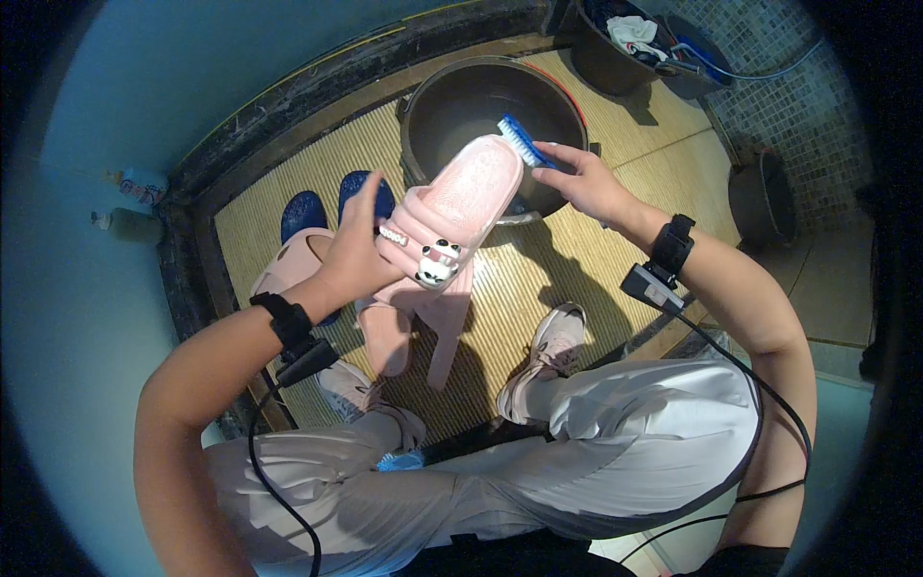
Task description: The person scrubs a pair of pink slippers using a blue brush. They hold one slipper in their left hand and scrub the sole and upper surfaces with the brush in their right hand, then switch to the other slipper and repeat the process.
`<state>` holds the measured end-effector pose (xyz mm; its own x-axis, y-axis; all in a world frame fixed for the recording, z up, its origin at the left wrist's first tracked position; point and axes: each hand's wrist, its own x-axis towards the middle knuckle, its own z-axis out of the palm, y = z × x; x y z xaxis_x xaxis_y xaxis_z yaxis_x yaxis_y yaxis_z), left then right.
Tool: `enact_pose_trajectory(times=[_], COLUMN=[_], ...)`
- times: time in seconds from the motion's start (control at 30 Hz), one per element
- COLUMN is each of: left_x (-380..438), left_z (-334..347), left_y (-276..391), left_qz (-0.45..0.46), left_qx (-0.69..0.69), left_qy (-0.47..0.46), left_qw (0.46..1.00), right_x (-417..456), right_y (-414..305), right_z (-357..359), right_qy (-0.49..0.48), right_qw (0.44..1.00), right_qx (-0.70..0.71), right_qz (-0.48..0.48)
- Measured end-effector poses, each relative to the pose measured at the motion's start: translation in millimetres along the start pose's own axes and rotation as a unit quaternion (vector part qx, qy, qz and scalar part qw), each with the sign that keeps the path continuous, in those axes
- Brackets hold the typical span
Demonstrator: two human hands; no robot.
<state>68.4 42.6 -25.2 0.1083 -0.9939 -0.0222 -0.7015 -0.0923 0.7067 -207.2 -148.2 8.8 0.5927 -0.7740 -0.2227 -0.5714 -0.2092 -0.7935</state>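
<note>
My left hand (353, 249) grips a pink slide sandal (476, 180) by its strap, which carries a panda charm and raised lettering. The sole's rounded heel end points up and away from me. Between the fingers of my right hand (588, 184) is a scrub brush (523, 141) with a blue back and white bristles. Its bristles face the sandal's heel edge and are touching it or very close. Beyond the sandal sits a large dark basin (451, 94) that appears to hold water, partly hidden by the sandal and brush.
Other pink footwear (386, 335) and dark blue slippers (303, 213) lie on the ridged yellowish floor (497, 324) at left. A dark bucket (613, 61) holding cloth stands at the back right, near another bucket (761, 198). Bottles (133, 225) are by the left wall. Cables hang from both wrists.
</note>
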Motion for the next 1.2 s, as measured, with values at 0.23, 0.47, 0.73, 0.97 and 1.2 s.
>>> enact_pose_trajectory(times=[0.23,0.47,0.73,0.97,1.2], left_x=[-6,3,3,3,10], left_z=[-5,-25,-43,-38,-34], left_y=[-34,-2,43,57,70], left_qz=[-0.199,-0.044,0.058,0.049,0.046], left_qx=[-0.38,-0.137,0.14,0.228,0.194], left_qy=[-0.276,-0.157,-0.07,-0.081,-0.106], left_qw=[0.86,0.977,0.986,0.969,0.974], right_x=[2,2,-29,-37,-4], right_y=[11,2,-39,-47,-29], right_z=[7,-1,10,21,-15], right_qy=[-0.014,0.01,0.022,0.011,0.078], right_qw=[0.998,0.996,0.963,0.918,0.949], right_qx=[0.014,0.047,-0.171,-0.257,-0.238], right_qz=[-0.066,-0.077,-0.206,-0.302,-0.19])
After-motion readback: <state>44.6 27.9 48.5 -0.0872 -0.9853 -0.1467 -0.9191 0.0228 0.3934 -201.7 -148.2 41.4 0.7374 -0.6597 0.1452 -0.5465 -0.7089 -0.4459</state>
